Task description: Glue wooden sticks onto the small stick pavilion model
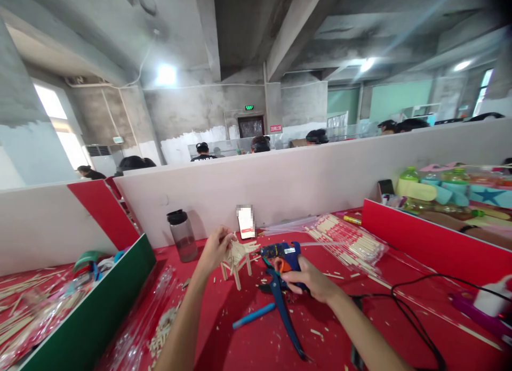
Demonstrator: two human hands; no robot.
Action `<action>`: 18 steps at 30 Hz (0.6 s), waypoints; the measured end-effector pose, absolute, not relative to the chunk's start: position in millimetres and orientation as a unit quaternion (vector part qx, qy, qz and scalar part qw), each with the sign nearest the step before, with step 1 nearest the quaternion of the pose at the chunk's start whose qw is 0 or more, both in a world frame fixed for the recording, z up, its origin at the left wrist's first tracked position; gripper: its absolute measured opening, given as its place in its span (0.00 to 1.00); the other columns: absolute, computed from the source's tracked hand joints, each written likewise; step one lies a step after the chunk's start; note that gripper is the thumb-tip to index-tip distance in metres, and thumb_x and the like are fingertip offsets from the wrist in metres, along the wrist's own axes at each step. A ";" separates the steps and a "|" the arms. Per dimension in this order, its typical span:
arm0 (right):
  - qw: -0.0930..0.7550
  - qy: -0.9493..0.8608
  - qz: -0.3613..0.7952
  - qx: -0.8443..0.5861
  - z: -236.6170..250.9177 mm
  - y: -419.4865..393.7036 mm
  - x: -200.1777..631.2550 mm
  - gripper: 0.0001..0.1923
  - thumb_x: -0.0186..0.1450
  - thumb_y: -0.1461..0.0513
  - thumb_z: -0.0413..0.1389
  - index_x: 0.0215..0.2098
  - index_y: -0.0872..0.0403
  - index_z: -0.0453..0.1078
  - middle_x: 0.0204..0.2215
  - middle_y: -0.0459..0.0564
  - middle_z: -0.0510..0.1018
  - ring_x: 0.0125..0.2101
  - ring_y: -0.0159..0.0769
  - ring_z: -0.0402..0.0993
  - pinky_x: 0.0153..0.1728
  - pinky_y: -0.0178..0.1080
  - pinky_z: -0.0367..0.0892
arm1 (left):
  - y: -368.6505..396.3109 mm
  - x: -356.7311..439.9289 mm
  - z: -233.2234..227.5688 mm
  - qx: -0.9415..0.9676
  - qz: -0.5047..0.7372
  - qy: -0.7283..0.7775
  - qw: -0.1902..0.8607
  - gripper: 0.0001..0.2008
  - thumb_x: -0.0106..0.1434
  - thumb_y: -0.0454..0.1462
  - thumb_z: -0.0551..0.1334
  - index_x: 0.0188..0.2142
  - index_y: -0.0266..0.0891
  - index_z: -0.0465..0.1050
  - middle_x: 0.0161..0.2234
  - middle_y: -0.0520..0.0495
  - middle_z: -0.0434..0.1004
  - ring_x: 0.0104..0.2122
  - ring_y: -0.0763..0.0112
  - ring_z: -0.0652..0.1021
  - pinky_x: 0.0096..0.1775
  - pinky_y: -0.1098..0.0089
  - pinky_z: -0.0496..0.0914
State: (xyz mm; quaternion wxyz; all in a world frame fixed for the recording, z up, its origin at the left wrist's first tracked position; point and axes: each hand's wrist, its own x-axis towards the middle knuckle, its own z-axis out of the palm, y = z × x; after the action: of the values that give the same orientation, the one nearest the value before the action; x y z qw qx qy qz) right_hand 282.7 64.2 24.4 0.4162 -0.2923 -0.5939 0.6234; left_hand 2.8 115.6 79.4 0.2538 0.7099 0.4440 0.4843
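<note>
Red table (248, 339); bottle (183, 234), scattered sticks (352, 243)

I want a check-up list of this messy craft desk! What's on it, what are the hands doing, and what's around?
Surface: red table, dotted with wood bits.
Job's things: small stick model; blue glue gun.
Clutter: stick bundles, dark bottle, blue pen, phone.
Hands: left hand holds the model; right hand grips the glue gun.
Cables: black cable, right side.
Surroundings: white divider, people beyond it.
</note>
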 end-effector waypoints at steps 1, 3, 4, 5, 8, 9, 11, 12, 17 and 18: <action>0.417 -0.593 0.607 -0.328 27.0 66.6 290.9 0.15 0.56 0.55 0.64 0.34 0.54 0.67 0.18 0.38 0.68 0.15 0.25 0.59 0.21 0.32 0.56 | 115.8 2.9 79.7 0.709 0.485 0.446 0.252 0.13 0.64 0.47 0.57 0.33 0.40 0.66 0.25 0.54 0.71 0.21 0.76 0.68 0.24 0.75 0.62; 0.420 -0.586 0.547 -0.425 29.4 73.1 305.2 0.12 0.57 0.56 0.61 0.32 0.53 0.65 0.21 0.42 0.72 0.19 0.30 0.66 0.25 0.34 0.61 | 115.6 3.6 80.8 0.709 0.486 0.448 0.246 0.13 0.64 0.47 0.57 0.32 0.40 0.66 0.22 0.56 0.68 0.21 0.76 0.68 0.24 0.75 0.61; 0.410 -0.595 0.501 -0.476 29.0 76.9 311.0 0.11 0.58 0.56 0.59 0.31 0.53 0.64 0.23 0.43 0.74 0.22 0.32 0.70 0.27 0.34 0.62 | 115.4 4.1 81.5 0.709 0.487 0.449 0.244 0.13 0.64 0.47 0.58 0.31 0.40 0.66 0.21 0.57 0.67 0.20 0.75 0.68 0.23 0.75 0.61; 0.387 -0.615 0.446 -0.522 27.7 81.0 315.9 0.10 0.60 0.55 0.58 0.30 0.52 0.64 0.24 0.44 0.75 0.25 0.35 0.72 0.29 0.35 0.63 | 115.1 4.7 82.0 0.709 0.488 0.449 0.242 0.13 0.63 0.47 0.58 0.31 0.40 0.66 0.21 0.57 0.66 0.20 0.75 0.68 0.23 0.75 0.61; 0.284 -0.693 0.299 -0.592 18.8 93.0 325.7 0.10 0.64 0.56 0.55 0.29 0.52 0.67 0.27 0.48 0.78 0.32 0.41 0.75 0.33 0.37 0.64 | 114.9 6.2 82.6 0.706 0.493 0.449 0.239 0.12 0.63 0.47 0.58 0.31 0.40 0.66 0.21 0.57 0.67 0.20 0.75 0.68 0.23 0.75 0.61; 0.260 -0.708 0.268 -0.600 14.8 96.4 327.6 0.09 0.65 0.56 0.54 0.30 0.53 0.68 0.29 0.50 0.79 0.35 0.43 0.76 0.35 0.37 0.64 | 115.1 6.4 82.3 0.705 0.495 0.449 0.239 0.12 0.62 0.47 0.58 0.31 0.40 0.65 0.21 0.57 0.67 0.20 0.75 0.68 0.23 0.75 0.61; 0.239 -0.719 0.234 -0.609 6.8 102.5 330.1 0.09 0.66 0.57 0.53 0.34 0.54 0.71 0.33 0.53 0.81 0.39 0.46 0.77 0.38 0.38 0.65 | 115.8 6.4 81.5 0.704 0.497 0.448 0.238 0.12 0.62 0.47 0.58 0.31 0.41 0.65 0.22 0.57 0.67 0.20 0.76 0.68 0.24 0.75 0.61; 0.241 -0.717 0.230 -0.612 3.4 105.0 331.0 0.10 0.66 0.57 0.53 0.35 0.54 0.72 0.34 0.54 0.81 0.39 0.46 0.78 0.39 0.39 0.65 | 116.1 6.1 81.1 0.703 0.498 0.448 0.238 0.12 0.62 0.47 0.59 0.31 0.40 0.65 0.22 0.57 0.68 0.21 0.76 0.68 0.24 0.75 0.62; 0.269 -0.709 0.261 -0.597 -3.6 112.9 333.7 0.07 0.61 0.59 0.59 0.34 0.53 0.76 0.30 0.53 0.82 0.34 0.45 0.77 0.35 0.38 0.65 | 115.1 4.5 82.2 0.708 0.493 0.446 0.237 0.13 0.63 0.47 0.59 0.31 0.40 0.67 0.22 0.57 0.68 0.21 0.75 0.68 0.25 0.75 0.62; 0.266 -0.709 0.265 -0.597 -3.8 113.9 333.8 0.06 0.60 0.59 0.60 0.32 0.54 0.76 0.28 0.51 0.81 0.32 0.44 0.76 0.33 0.37 0.65 | 114.5 4.5 83.0 0.710 0.492 0.446 0.236 0.13 0.63 0.47 0.59 0.31 0.40 0.67 0.21 0.57 0.68 0.21 0.75 0.68 0.25 0.75 0.62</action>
State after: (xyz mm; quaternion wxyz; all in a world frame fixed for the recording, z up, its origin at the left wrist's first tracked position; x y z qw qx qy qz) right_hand 333.8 113.9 -3.8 0.2658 -0.5968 -0.7090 0.2654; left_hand 4.5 114.5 83.0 0.2356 0.7096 0.4459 0.4921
